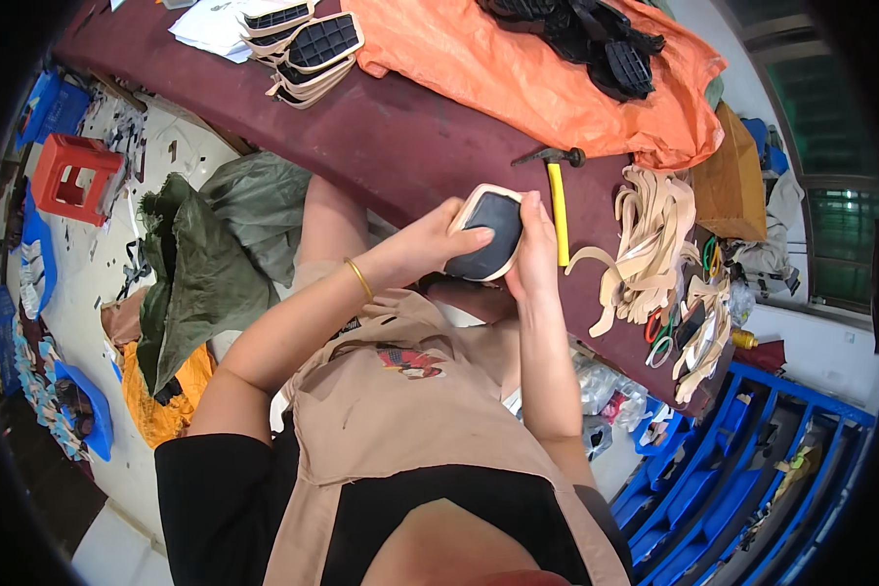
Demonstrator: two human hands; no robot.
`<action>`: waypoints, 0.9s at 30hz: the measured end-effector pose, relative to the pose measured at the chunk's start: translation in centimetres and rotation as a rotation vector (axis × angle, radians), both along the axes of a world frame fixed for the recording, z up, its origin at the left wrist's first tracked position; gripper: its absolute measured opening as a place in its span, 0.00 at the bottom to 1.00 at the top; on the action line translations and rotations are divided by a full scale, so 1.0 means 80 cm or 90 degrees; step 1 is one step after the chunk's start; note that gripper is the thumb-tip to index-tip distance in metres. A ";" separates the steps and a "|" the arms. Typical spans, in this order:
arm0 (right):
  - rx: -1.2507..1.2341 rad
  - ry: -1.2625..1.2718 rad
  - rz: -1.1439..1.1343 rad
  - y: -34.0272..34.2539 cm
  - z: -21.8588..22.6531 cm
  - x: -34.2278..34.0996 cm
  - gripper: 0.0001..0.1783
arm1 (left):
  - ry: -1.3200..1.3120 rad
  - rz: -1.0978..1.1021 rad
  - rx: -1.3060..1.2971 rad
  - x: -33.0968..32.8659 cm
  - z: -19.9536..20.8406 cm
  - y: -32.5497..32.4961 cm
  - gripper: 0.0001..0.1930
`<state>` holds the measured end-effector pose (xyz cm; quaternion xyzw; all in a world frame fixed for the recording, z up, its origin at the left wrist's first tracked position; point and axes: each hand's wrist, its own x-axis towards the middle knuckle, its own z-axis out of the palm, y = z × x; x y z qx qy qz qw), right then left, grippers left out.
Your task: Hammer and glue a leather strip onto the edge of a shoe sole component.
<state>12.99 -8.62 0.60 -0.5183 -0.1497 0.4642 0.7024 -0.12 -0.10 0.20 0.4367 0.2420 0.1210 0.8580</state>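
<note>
Above my lap, at the table's near edge, I hold a dark sole piece with a beige strip round its rim. My left hand grips its left side, thumb lying across the dark face. Along the right edge, my right hand has its fingers pressed against the rim; part of its grip is hidden behind the piece. Just right of that hand lies a hammer with a yellow handle and dark head. Similar beige-rimmed pieces with black gridded faces are in a stack at the table's far left.
Beige strips lie heaped on the maroon table, near scissors. An orange sheet carries black soles. A red stool and green sack are left; a blue rack stands lower right.
</note>
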 end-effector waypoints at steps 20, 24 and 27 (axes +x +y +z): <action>-0.350 -0.608 0.197 -0.011 -0.022 0.010 0.24 | 0.207 0.091 0.018 -0.033 -0.121 0.007 0.17; -0.270 -0.434 0.009 -0.020 0.022 0.003 0.26 | 0.129 0.125 -0.025 -0.031 -0.130 0.003 0.17; -0.255 -0.605 0.117 -0.030 -0.007 0.002 0.25 | 0.217 0.085 0.016 -0.032 -0.112 0.006 0.17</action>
